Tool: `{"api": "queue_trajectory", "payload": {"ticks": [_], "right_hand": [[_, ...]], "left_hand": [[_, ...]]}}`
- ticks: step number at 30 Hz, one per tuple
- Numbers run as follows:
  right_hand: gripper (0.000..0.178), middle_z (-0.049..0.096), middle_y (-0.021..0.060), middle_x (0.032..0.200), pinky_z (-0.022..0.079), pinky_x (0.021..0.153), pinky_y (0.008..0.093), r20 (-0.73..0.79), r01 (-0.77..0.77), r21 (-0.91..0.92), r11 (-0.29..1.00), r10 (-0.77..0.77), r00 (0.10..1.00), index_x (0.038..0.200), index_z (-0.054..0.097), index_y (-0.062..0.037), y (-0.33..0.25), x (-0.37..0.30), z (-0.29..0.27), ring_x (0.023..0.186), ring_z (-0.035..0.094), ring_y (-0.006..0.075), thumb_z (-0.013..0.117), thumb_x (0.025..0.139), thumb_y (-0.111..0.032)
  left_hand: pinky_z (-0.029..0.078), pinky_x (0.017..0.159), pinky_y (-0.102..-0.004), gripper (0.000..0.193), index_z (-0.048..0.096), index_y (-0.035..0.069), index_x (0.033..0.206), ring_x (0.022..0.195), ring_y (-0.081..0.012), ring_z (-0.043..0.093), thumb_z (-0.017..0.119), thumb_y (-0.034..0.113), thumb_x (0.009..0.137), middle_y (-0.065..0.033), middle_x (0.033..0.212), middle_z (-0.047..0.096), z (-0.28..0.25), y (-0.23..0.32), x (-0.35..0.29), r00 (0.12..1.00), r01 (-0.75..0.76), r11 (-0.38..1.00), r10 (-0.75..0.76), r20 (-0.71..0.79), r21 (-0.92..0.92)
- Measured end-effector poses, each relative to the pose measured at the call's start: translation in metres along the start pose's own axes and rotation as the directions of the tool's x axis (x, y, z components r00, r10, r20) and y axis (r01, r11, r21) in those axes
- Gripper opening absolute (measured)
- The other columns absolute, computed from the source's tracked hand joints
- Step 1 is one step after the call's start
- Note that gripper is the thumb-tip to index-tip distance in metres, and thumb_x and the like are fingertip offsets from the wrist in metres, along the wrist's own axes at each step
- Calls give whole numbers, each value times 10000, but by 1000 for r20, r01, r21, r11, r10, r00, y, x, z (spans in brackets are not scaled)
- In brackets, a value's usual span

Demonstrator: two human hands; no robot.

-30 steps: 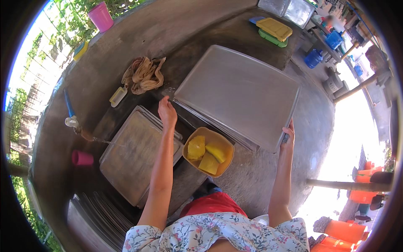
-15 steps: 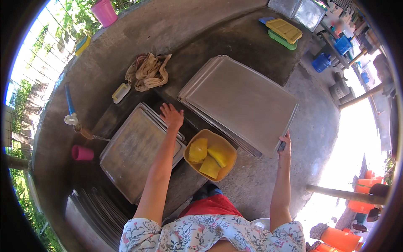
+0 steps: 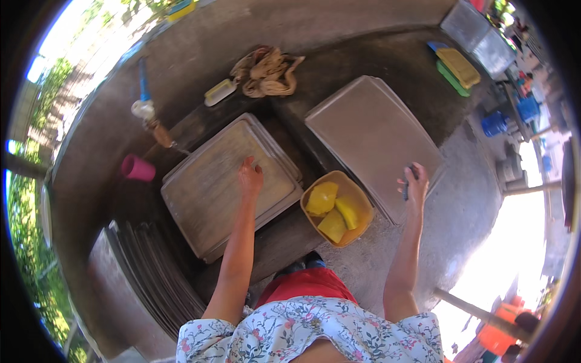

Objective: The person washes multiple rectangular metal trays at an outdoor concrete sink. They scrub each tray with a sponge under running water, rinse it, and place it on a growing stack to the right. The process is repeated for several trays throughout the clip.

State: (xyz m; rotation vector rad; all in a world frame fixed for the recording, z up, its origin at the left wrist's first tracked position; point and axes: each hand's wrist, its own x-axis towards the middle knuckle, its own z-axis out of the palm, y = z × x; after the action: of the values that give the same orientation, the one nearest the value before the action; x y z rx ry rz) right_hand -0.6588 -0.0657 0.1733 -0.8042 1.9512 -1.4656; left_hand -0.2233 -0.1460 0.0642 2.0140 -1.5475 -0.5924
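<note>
Apparently between scrubs, hovering a slack, empty-looking left grip (image 3: 250,176) over worn trays (image 3: 215,181) at nine o'clock and clutching a dark pad (image 3: 405,192) in right grip (image 3: 413,181) above smooth trays (image 3: 366,130) at two o'clock, likely needing a tray steadied next.

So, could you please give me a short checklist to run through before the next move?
1. Right grip has the small dark object: ok, it shows between the fingers.
2. Left grip touching the worn tray beneath it: cannot tell.
3. Edges of the right-hand tray stack lined up: not ok, a lower tray juts out.
4. Yellow pieces inside the tan container: ok, three visible.
5. Crumpled cloth off both tray stacks: ok, it lies behind them.
</note>
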Motion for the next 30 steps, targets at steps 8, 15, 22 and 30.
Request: {"api": "queue_trajectory", "payload": {"ticks": [8, 15, 22, 30], "right_hand": [[373, 575, 83, 1062, 480, 807, 368, 619, 726, -257, 638, -468, 631, 1130, 597, -124, 17, -140, 281, 971, 575, 288, 682, 767, -140], [324, 510, 133, 1131, 394, 928, 438, 477, 834, -437, 338, -699, 533, 1134, 552, -20, 118, -179, 426, 1077, 497, 332, 593, 825, -109], [299, 575, 178, 1089, 377, 981, 485, 674, 943, 244, 228, -739, 5, 1108, 586, -51, 118, -233, 469, 1120, 501, 370, 509, 827, -117], [257, 542, 199, 1149, 380, 977, 455, 593, 911, -327, 250, -697, 403, 1056, 605, -21, 91, -92, 527, 1126, 487, 363, 492, 833, -82]], "left_hand": [[422, 885, -459, 386, 533, 57, 1181, 1091, -350, 463, 585, 25, 800, -145, 1187, 485, -87, -150, -88, 789, 475, 834, -262, -556, 280], [420, 825, -437, 385, 517, 35, 1199, 962, -350, 484, 560, 36, 817, -153, 1032, 498, -123, -244, -141, 677, 653, 741, -477, -560, 159], [444, 806, -420, 372, 481, 1, 1222, 956, -342, 524, 527, 79, 862, -169, 1036, 486, -108, -232, -130, 671, 646, 753, -480, -565, 127], [474, 779, -410, 397, 419, 31, 1277, 968, -344, 546, 482, 97, 891, -160, 1050, 467, -113, -226, -123, 696, 638, 763, -514, -502, 104]]}}
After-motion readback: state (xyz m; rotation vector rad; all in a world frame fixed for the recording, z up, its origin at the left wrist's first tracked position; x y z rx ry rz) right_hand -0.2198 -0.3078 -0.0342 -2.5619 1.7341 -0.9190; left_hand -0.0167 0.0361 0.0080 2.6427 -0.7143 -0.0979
